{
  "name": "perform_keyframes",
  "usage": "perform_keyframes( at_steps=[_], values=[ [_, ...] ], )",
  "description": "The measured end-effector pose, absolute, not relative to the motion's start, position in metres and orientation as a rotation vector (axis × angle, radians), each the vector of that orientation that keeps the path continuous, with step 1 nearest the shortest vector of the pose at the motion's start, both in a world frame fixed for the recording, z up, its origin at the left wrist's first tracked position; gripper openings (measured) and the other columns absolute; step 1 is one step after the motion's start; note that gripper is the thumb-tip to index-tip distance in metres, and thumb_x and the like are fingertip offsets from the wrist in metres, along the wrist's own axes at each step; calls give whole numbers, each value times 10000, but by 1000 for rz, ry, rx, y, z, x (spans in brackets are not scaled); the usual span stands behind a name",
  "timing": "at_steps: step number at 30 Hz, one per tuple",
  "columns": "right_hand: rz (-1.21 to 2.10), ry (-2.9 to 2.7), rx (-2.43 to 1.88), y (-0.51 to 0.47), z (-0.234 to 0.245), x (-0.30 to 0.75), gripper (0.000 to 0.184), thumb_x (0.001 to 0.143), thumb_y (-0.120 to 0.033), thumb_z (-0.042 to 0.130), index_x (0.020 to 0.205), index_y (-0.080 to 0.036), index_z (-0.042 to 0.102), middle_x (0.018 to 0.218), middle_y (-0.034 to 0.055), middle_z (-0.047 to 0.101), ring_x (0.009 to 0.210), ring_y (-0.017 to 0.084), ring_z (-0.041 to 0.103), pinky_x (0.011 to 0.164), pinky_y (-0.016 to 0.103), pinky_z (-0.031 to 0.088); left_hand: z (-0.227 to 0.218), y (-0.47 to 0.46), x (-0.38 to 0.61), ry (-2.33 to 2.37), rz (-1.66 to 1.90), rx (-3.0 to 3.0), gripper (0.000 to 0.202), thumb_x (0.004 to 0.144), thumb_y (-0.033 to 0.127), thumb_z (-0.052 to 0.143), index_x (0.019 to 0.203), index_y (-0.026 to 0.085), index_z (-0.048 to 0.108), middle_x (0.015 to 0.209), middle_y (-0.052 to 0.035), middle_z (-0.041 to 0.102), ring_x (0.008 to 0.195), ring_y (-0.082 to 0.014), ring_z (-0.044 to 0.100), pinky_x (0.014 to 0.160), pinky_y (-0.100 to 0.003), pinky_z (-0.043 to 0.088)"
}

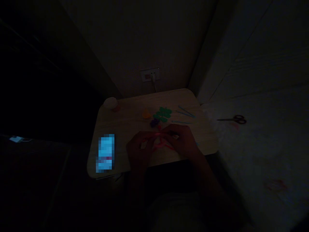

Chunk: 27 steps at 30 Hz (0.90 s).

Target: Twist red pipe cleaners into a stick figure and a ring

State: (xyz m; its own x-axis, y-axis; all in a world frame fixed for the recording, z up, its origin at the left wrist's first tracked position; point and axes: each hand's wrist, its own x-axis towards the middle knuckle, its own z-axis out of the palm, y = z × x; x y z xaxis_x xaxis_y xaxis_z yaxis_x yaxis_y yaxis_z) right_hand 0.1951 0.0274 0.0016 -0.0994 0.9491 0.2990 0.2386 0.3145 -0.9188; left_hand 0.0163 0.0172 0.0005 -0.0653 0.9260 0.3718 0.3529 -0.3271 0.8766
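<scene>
In the dim light, both hands meet over the front of a small wooden table (130, 120). My left hand (140, 146) pinches one end of a thin pink-red strip (158, 134), and my right hand (180, 138) pinches the other. More pink-red strips (161, 145) lie or hang just below the fingers; how they join is too dark to tell. Just beyond the fingertips are a dark purple clump (154, 122), a small red piece (159, 127) and a green leaf-shaped cluster (164, 114). An orange-yellow piece (146, 114) sits left of the green cluster.
Thin blue sticks (184, 112) lie at the table's right. A pale round tub (111, 103) stands at the back left corner, a lit phone (105, 153) at the front left. Scissors (235, 119) rest on the pale surface at right. A wall socket (150, 75) holds a plug.
</scene>
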Motion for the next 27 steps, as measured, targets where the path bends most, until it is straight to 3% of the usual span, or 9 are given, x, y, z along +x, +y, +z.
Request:
perform_keyframes(
  at_steps=[3,6,9,13,17,21,27],
  values=[
    [848,-1589,-1085,28,1,195,96,939,-271,760,900,-219,830,888,56,815,775,175,748,687,272,563,0,17,18,1316,1371,1700,160,855,223,813,1015,226,812,984,-38,806,881,-181,744,811,-295,596],
    [906,-1519,-1082,28,-1,193,98,932,-286,768,989,-226,820,929,56,820,798,176,757,699,277,577,-2,18,19,1345,1428,1691,10,861,219,802,870,215,804,873,-21,782,789,-153,711,738,-263,573],
    [1013,-1446,-1094,27,-2,191,276,883,-340,825,1126,-218,781,946,58,827,803,181,772,729,288,612,-5,17,17,1431,1487,1563,58,836,209,821,794,204,782,792,-4,756,728,-140,689,663,-238,547],
    [1038,-1451,-1140,27,-2,190,240,882,-417,830,977,-200,795,876,58,829,762,188,779,694,282,609,-9,17,16,1433,1466,1436,87,813,218,844,783,194,766,783,-5,756,736,-148,705,664,-237,566],
    [912,-1477,-1149,27,0,189,276,915,-485,793,904,-211,817,867,65,823,744,186,760,651,279,575,-7,18,19,1338,1452,1416,162,793,255,863,932,208,795,880,-25,794,796,-169,743,728,-264,611],
    [849,-1555,-1121,27,3,191,319,939,-515,764,834,-218,816,817,59,798,714,176,722,640,287,547,-5,18,19,1343,1397,1515,46,833,257,826,860,220,819,845,-33,795,789,-180,742,728,-283,612],
    [857,-1607,-1117,27,2,194,230,952,-439,761,954,-216,817,884,61,803,754,177,727,669,289,545,-4,17,16,1369,1387,1520,43,812,229,836,854,221,828,847,-28,806,787,-179,751,717,-273,611]
  ],
)
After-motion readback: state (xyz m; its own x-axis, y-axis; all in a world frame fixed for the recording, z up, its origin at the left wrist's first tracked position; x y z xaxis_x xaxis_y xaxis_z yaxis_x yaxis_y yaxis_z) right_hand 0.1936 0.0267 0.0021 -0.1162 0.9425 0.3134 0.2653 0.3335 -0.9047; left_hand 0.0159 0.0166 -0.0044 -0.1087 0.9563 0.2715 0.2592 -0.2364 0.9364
